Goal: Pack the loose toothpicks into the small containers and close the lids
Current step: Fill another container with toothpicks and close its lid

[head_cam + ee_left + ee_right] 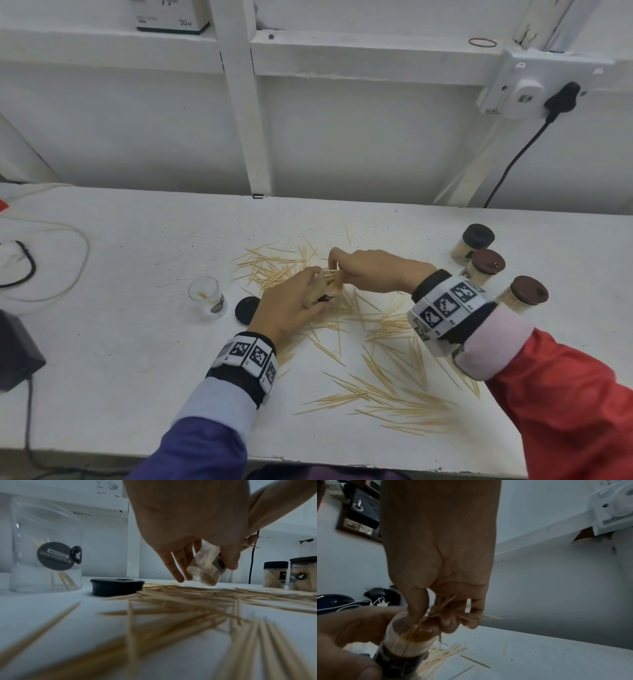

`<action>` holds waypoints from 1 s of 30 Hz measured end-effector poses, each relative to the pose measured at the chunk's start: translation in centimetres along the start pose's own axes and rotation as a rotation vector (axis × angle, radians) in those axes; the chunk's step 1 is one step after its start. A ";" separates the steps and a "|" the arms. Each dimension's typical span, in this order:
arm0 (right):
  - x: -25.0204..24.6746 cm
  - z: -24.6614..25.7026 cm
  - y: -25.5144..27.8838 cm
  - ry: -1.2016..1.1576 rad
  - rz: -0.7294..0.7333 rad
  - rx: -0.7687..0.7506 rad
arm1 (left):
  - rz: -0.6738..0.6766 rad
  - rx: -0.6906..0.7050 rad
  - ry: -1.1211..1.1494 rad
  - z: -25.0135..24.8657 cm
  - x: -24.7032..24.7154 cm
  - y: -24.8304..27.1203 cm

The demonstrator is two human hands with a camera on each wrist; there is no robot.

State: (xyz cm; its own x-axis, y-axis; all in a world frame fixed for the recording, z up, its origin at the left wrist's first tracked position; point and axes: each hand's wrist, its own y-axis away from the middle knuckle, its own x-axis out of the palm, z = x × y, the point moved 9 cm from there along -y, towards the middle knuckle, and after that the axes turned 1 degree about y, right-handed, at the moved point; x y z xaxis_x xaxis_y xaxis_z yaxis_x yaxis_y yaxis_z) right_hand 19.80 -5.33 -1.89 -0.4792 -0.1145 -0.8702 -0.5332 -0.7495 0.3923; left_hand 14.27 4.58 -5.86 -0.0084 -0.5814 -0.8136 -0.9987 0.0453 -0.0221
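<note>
Feeding a small bunch of toothpicks [447, 609] into an open container [407, 641]: the right hand [373, 270] is pinching the bunch in curled fingers [448, 623] right at the container's mouth, while the left hand [294, 305] is gripping the container around its wall, tilted, just above the table [137, 342]. The container is already looking close to full.

Handling, as a judgement: the toothpicks are weighing almost nothing and are stiff but thin, so they are likely snapping or splaying if squeezed across; a hold near mid-length, with the sticks kept parallel, is looking best. The clear container is probably light and smooth, so a grip around the wall is suiting it, leaving the mouth free.

Loose toothpicks [387, 394] are lying scattered over the table around and below both hands. A black lid [247, 309] is resting flat just left of the left hand, with a nearly empty clear container [208, 297] standing beside it. Three filled, lidded containers [483, 267] are standing at the right, near the right wrist. The sticks under the left wrist are lying in the way of setting the container down flat.
</note>
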 end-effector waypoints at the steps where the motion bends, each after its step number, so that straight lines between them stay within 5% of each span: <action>1: 0.0 0.0 -0.2 -0.064 0.018 0.009 | -0.004 -0.002 0.000 0.0 0.0 0.0; 6: -0.2 -0.3 -0.7 -0.333 0.075 -0.012 | 0.000 -0.015 -0.028 0.1 -0.2 0.0; 16: -2.6 -0.3 -0.2 -0.254 -0.142 -0.102 | -0.037 -0.038 -0.054 0.4 -0.4 -0.1; 24: -2.7 -1.3 -0.1 -0.161 -0.261 -0.066 | -0.060 -0.045 -0.024 0.6 -0.5 0.0; 30: -1.9 0.2 0.1 0.204 -0.316 -0.101 | -0.073 -0.062 -0.017 0.8 -0.7 0.0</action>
State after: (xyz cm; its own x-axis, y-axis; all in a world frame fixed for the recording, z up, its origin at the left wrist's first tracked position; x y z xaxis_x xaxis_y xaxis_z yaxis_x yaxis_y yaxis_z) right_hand 20.50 -5.00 -0.16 -0.1484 0.0129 -0.9888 -0.5558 -0.8281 0.0727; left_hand 14.35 5.61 -5.73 0.0647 -0.5672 -0.8210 -0.9978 -0.0472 -0.0460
